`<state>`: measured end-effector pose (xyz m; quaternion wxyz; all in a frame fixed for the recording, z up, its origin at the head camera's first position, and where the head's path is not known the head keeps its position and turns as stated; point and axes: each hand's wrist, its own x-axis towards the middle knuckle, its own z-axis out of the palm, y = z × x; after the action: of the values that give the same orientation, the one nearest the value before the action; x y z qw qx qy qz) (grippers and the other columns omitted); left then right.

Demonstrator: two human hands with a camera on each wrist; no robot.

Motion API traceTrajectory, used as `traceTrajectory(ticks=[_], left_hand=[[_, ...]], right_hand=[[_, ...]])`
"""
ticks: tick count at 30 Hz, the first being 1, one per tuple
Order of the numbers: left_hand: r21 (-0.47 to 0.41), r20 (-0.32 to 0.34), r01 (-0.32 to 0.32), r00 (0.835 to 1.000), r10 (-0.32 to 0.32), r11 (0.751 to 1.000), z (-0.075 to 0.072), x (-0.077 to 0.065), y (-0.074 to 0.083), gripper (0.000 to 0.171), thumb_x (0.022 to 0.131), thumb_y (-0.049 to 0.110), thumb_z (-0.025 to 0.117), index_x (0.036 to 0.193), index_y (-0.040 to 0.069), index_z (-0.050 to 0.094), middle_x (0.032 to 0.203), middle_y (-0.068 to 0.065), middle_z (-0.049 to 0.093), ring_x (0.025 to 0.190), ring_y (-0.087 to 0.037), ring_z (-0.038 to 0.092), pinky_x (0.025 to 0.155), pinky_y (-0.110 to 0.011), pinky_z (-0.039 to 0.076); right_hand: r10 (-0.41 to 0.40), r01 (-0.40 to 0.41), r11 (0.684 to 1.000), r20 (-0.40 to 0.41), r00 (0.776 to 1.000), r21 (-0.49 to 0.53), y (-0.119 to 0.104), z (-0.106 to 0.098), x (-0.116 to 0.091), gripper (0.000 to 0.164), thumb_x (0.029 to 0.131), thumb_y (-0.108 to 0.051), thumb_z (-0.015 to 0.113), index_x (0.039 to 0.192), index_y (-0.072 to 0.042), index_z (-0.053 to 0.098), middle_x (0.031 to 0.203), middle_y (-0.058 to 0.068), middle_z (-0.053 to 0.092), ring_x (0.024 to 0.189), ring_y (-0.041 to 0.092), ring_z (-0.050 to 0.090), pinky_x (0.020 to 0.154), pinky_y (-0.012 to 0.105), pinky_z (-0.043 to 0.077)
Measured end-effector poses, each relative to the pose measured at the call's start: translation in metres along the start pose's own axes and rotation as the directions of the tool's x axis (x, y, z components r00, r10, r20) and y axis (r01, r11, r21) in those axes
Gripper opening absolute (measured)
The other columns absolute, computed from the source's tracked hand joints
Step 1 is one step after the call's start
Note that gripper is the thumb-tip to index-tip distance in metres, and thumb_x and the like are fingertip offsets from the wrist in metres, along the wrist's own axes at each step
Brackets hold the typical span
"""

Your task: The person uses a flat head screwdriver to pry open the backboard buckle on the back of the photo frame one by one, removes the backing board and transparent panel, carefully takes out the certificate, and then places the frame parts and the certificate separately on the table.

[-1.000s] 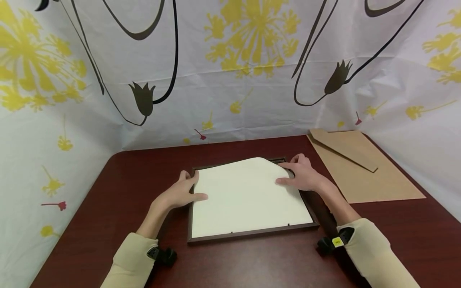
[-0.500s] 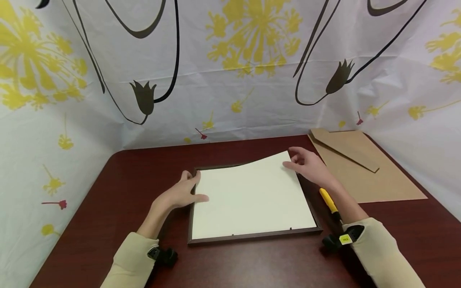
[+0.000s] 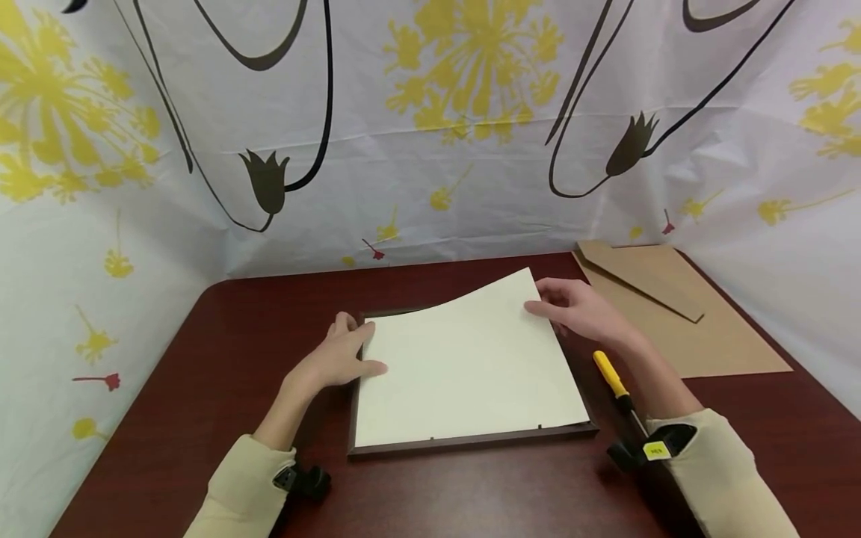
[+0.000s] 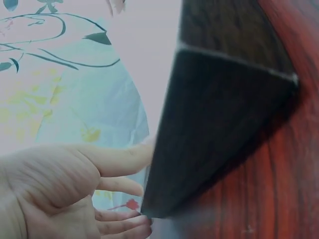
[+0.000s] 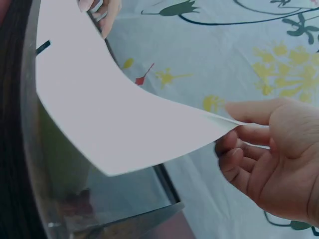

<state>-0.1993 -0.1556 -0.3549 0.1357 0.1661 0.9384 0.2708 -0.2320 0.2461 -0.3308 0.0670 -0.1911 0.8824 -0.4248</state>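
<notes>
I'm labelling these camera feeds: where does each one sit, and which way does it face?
Head: worn on the head, facing forward and down at a white sheet in a dark frame; left hand, right hand and both sleeves show.
Left wrist: on that wrist, facing past the palm toward a frame corner; the left hand fills the lower left.
Right wrist: on that wrist, facing the sheet's raised part; the right hand pinches it, left-hand fingers above.
Both wrist views share sheet, frame and printed cloth.

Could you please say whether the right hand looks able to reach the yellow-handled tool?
Probably yes, once the right hand releases the white sheet; the yellow handle lies uncovered beside the forearm.
</notes>
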Motion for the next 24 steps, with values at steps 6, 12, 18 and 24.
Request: traceTrajectory(ticks=[6,12,18,24], left_hand=[[0.078,-0.115,-0.055,0.991,0.063,0.995,-0.001,-0.001,0.014,0.061,0.097,0.023,0.069,0.148,-0.003,0.046,0.132,-0.024,0.042,0.112,-0.034,0.048,0.085,-0.047,0.048],[0.001,-0.21,-0.185,0.961,0.181,0.983,0.002,-0.002,0.035,0.041,0.099,0.017,0.066,0.136,0.0,0.058,0.124,-0.015,0.059,0.107,-0.029,0.062,0.087,-0.045,0.053],[-0.085,-0.309,-0.362,0.895,0.321,0.928,0.006,-0.008,0.059,0.03,0.098,0.006,0.064,0.127,0.0,0.064,0.104,-0.006,0.065,0.094,-0.02,0.064,0.082,-0.036,0.055],[-0.147,-0.348,-0.43,0.865,0.361,0.891,0.012,-0.015,0.08,0.025,0.099,0.006,0.064,0.123,0.002,0.066,0.098,0.001,0.065,0.09,-0.013,0.065,0.079,-0.028,0.055]], right_hand=[[-0.021,0.021,1.0,0.06,0.998,0.001,-0.011,-0.001,-0.005,0.022,0.1,-0.033,0.066,0.109,-0.014,0.063,0.068,0.01,0.053,0.061,0.045,0.055,0.057,0.042,0.048],[-0.07,0.065,0.995,0.065,0.995,0.074,-0.026,0.005,-0.007,0.028,0.1,-0.028,0.066,0.119,-0.009,0.057,0.071,0.011,0.055,0.061,0.043,0.057,0.067,0.04,0.051],[-0.108,0.106,0.99,0.016,0.994,0.097,-0.042,0.016,-0.011,0.024,0.1,-0.028,0.066,0.114,-0.011,0.058,0.073,0.01,0.056,0.058,0.032,0.058,0.066,0.038,0.047],[-0.146,0.151,0.98,-0.048,0.988,0.126,-0.056,0.028,-0.014,0.018,0.1,-0.029,0.067,0.111,-0.015,0.062,0.077,0.01,0.055,0.06,0.035,0.055,0.058,0.038,0.046]])
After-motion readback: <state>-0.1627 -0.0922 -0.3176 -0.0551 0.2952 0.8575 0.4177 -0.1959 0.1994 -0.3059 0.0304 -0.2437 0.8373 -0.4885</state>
